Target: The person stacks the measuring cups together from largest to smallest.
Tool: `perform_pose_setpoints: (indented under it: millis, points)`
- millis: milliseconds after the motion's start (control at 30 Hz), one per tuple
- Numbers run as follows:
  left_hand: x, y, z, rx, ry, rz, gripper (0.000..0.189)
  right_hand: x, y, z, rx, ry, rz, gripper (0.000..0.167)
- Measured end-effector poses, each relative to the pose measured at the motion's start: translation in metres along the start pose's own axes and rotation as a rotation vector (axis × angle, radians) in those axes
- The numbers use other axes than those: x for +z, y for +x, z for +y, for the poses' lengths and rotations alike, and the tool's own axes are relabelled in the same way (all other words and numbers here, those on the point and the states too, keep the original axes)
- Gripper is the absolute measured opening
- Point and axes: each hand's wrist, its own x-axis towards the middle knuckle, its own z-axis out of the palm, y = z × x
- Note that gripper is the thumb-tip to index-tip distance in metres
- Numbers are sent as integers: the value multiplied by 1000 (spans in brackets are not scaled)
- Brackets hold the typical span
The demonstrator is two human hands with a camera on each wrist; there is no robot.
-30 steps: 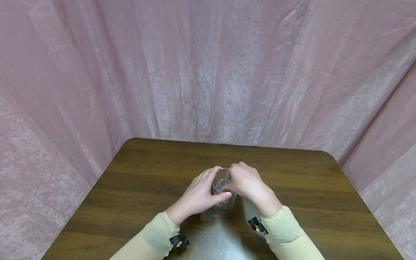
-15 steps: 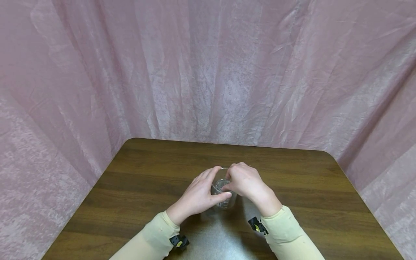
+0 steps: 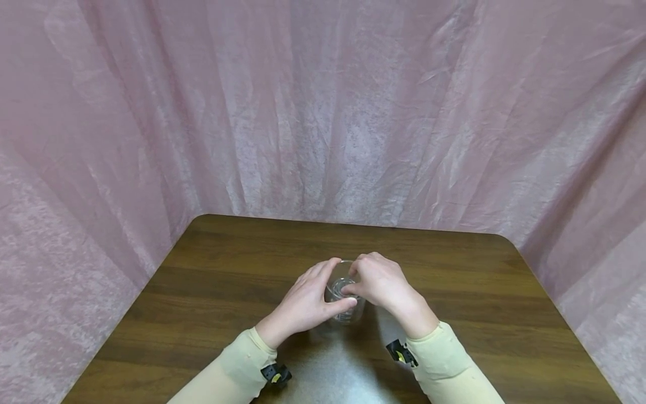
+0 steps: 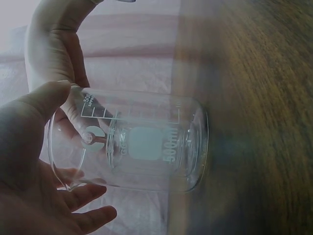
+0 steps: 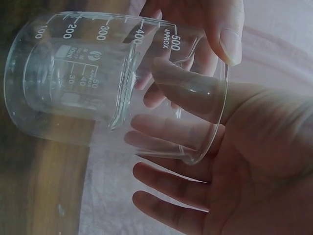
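A clear glass beaker (image 3: 348, 314) marked 500 ml stands upright on the wooden table, and a smaller beaker (image 5: 78, 81) with its own scale sits upright inside it. My left hand (image 3: 305, 300) grips the large beaker near its rim, thumb on the near side and fingers round the far left. From the right, my right hand (image 3: 381, 280) reaches over the rim. Its thumb (image 5: 188, 90) dips into the large beaker, with a gap to the smaller beaker's rim in the right wrist view. Two of its fingers (image 5: 168, 183) extend past the glass.
The brown wooden table (image 3: 242, 241) has rounded far corners. Pink velvety curtains (image 3: 323, 112) hang behind it and along both sides. Small black devices, one at the left wrist (image 3: 276, 374) and one at the right wrist (image 3: 402, 353), show by the pale sleeves.
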Motion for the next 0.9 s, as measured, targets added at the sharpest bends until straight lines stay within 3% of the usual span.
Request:
perform_pose_setpoints:
  millis: [567, 900]
  points:
    - [-9, 4, 0, 26, 30, 5, 95, -2, -15, 14, -78, 102, 155, 33]
    - [-13, 4, 0, 9, 36, 0, 101, 0, -25, 20, -109, 120, 265, 41]
